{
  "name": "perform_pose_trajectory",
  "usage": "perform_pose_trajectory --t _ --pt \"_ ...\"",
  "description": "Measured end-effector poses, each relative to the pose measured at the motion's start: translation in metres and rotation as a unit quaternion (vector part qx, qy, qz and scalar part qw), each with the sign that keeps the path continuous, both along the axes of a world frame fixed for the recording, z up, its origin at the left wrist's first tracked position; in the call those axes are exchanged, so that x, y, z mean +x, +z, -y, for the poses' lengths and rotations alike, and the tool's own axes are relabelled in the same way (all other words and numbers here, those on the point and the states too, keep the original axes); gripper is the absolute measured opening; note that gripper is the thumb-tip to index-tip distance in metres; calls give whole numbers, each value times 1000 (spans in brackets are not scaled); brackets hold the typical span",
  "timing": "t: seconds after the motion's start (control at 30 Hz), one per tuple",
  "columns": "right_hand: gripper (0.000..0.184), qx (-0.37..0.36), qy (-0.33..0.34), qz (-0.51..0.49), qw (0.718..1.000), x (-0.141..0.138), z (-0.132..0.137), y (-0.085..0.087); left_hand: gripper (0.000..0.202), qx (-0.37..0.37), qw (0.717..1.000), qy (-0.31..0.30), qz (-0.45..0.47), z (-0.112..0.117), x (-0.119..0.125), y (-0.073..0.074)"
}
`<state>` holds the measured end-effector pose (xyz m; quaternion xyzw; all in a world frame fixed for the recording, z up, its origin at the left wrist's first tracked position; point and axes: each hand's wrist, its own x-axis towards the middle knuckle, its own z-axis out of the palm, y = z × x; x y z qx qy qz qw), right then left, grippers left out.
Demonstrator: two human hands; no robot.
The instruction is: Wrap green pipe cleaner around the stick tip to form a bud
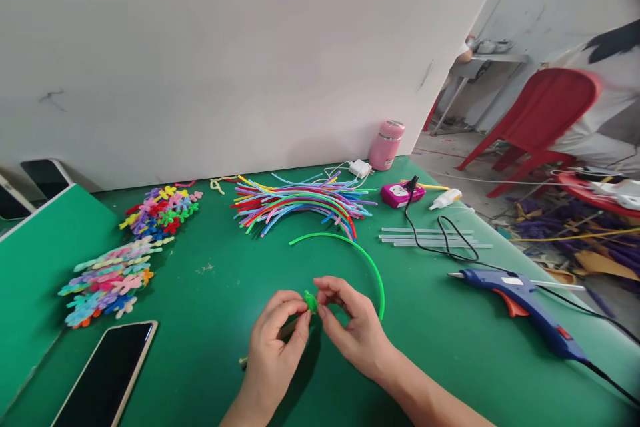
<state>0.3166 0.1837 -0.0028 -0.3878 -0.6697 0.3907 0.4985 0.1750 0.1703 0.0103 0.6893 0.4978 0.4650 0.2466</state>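
My left hand (274,340) pinches a small green flower-like piece (311,302) between thumb and fingertips. From the other side my right hand (353,323) closes its thumb and index finger on the edge of the same piece. A thin tan stick-like thing (243,363) shows behind my left hand, mostly hidden. One long green pipe cleaner (374,267) curves over the table and passes out of sight behind my right hand. Farther back lies a bundle of many-coloured pipe cleaners (300,203).
Fuzzy flowers (113,280) lie in piles at left, near a phone (107,377). At right are a blue glue gun (525,307), its black cord, clear glue sticks (425,238), a magenta box (401,195) and a pink flask (387,145). A white board (225,80) stands behind.
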Motion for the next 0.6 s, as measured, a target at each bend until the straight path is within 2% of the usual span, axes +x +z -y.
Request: perform_pose_trajectory --t 0.2,0.3,0.37,0.47,0.53,0.6 --pt "37 86 -12 55 995 1 -2 -1 13 88 995 23 -34 0 1 0" --pt "38 88 -19 62 994 0 -3 -2 13 93 995 28 -30 0 2 1" --pt "36 68 -21 49 996 0 -3 -2 12 57 998 26 -2 1 1 2" --pt "33 22 -3 20 1000 0 -3 0 9 -40 996 17 74 1 0 2" --pt "30 -16 10 -4 1000 0 -3 1 7 -109 984 7 141 0 -1 0" --pt "28 -57 23 -33 998 1 -3 2 7 -172 960 -1 220 0 -1 -2"
